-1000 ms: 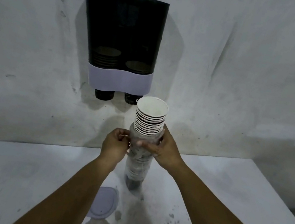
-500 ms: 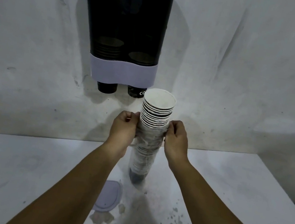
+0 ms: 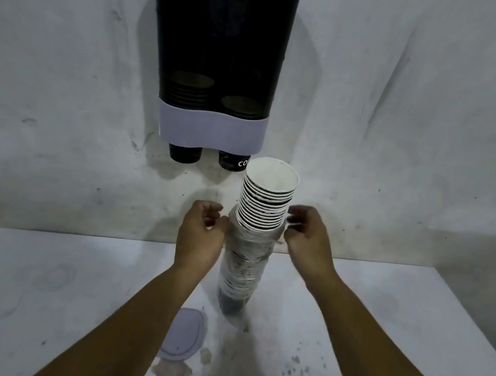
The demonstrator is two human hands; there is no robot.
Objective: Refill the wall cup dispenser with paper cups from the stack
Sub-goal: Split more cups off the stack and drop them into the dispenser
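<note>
Stack: paper cup stack (image 3: 265, 204) stands upright on the table (image 3: 400, 314), its upper cups bare with white rims showing, its lower part inside a clear plastic sleeve (image 3: 242, 266) bunched just below the bare cups.
Dispenser: wall cup dispenser (image 3: 214, 49) hangs on the wall (image 3: 420, 102) above and a little left of the stack; two dark tubes, each holding only a short pile of cups low down, with one dark cup bottom poking out under each tube.
Left hand: left hand (image 3: 200, 235) sits just beside the stack at the sleeve's top edge, fingers curled in narrowly, seemingly pinching the plastic; contact is hard to confirm through the blur.
Right hand: right hand (image 3: 307, 238) is on the opposite side at the same height, fingers partly curled and near the lowest bare cups; whether it grips plastic or cup wall I cannot tell.
Step in hand: likely working the sleeve down to free more cups before any go up into a tube.
Risk, tipping: the stack is tall and narrow and unsupported at its base; a one-sided tug on the sleeve could topple it.
Risk, crushing: squeezing the thin cup walls could dent rims, so they jam in the tube.
Other: a flat pale lid (image 3: 184, 334) lies on the table near the stack's foot, clear of both hands.
</note>
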